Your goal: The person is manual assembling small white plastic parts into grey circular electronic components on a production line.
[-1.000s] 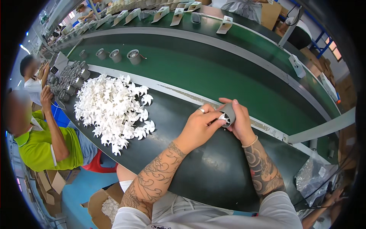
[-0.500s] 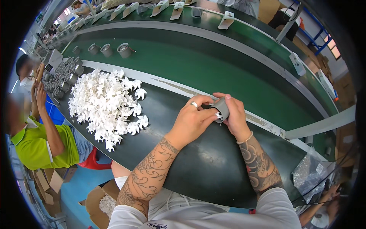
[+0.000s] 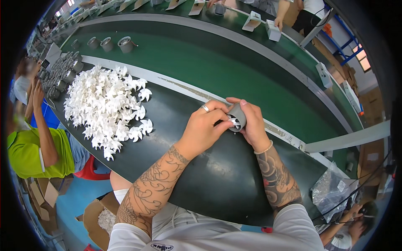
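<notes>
My right hand (image 3: 253, 125) wraps round a grey cylindrical housing (image 3: 238, 112), its open end tilted toward me. A white fan impeller (image 3: 236, 124) shows inside that opening. Thumb and fingers of my left hand (image 3: 204, 129) are bent together at the housing's mouth, on the impeller's edge; the fingertips are partly hidden. To the left, a heap of white impellers (image 3: 98, 102) lies on the dark work surface (image 3: 217, 180), with a few loose ones along its right side.
Beyond a pale rail (image 3: 184, 88) runs a green conveyor belt (image 3: 201, 62) carrying several grey housings (image 3: 125, 44). More grey housings (image 3: 63, 75) cluster behind the heap. A clear plastic bag (image 3: 328, 190) lies right. A co-worker in a green shirt (image 3: 39, 152) sits left; another's hand (image 3: 278, 23) holds a white box.
The whole view has shifted slightly. The impeller shows more fully inside the housing, and my left fingers have changed position at its mouth. Co-workers' hands have appeared across the belt.
</notes>
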A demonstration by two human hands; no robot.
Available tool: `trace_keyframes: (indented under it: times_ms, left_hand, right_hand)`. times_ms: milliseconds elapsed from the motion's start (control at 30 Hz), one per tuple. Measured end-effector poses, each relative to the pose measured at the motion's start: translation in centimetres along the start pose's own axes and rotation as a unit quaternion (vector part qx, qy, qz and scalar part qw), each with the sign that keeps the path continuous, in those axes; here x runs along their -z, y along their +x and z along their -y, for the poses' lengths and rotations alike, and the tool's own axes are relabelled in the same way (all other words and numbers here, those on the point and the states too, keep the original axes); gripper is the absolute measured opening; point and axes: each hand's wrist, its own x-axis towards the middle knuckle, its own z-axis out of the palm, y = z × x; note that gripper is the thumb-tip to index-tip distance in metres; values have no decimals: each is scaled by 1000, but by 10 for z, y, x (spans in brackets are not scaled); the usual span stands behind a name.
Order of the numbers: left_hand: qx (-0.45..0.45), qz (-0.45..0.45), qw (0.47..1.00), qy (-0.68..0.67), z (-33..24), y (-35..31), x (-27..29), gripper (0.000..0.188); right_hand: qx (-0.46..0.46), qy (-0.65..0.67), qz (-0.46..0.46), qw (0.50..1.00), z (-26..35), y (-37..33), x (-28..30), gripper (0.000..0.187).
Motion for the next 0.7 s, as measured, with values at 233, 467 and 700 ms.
trace_keyframes:
  times_ms: [233,467,700]
  left_hand:
    - [117,20,986,-115,3,0,0,24]
    - [207,50,966,-150,14,0,0,23]
    - [205,84,936,-274,1,9,9,29]
  right_hand:
    - [16,-66,-1,998,-2,0,0,46]
    - [68,-100,-14,993,-14,7,0,45]
    - [41,-2,-41,998,-7,1,-6,33]
